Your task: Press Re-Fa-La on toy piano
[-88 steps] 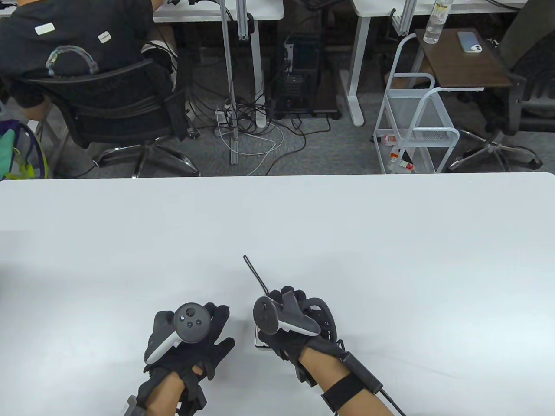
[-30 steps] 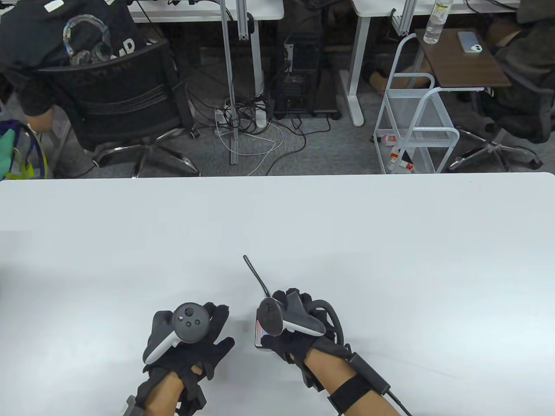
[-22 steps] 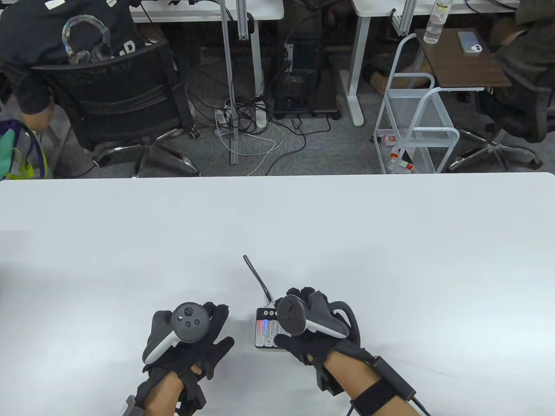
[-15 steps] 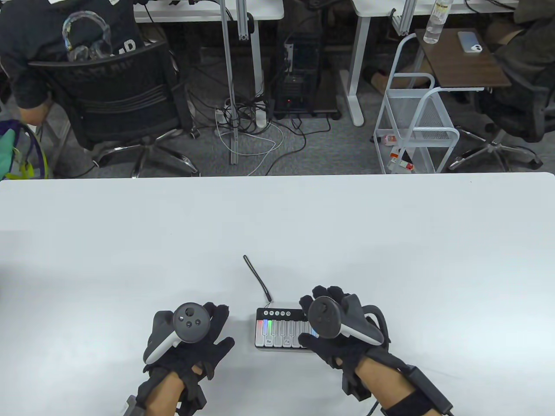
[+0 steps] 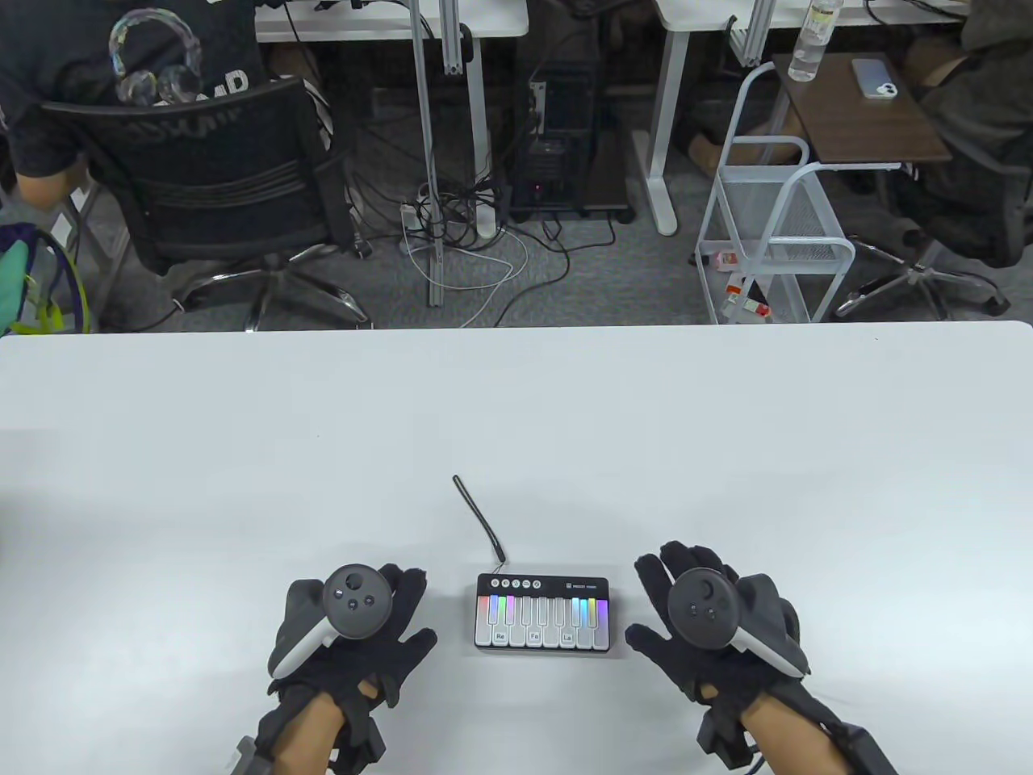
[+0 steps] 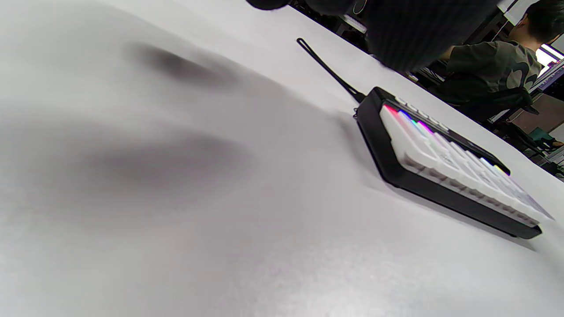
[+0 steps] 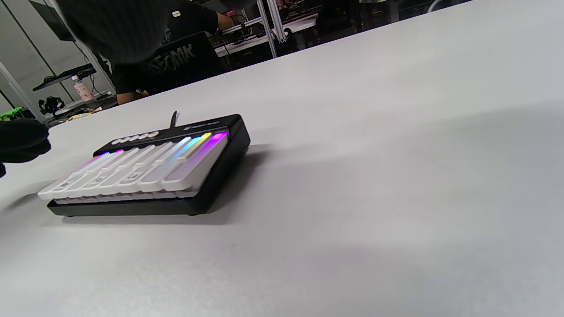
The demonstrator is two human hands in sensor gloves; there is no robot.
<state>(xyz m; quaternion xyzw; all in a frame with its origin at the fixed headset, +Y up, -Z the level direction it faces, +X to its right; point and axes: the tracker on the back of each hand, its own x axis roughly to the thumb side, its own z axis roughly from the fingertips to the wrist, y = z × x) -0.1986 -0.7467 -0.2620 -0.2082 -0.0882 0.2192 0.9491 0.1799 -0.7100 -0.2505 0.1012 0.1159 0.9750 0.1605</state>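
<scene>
Toy piano [image 5: 541, 616] sits between two gloved hands resting flat on the white bench [image 5: 726, 452]: left hand [image 5: 349, 630] and right hand [image 5: 714, 626] lie open, holding nothing, apparently leaving the labelled keys uncovered for pressing.

"Re", "Fa", "La" — labels on three white keys of the toy piano [image 5: 541, 614]

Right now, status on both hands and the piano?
Left hand flat on table, off keys. Right hand open beside toy piano, not touching. Keys lit, nothing in the way.
</scene>
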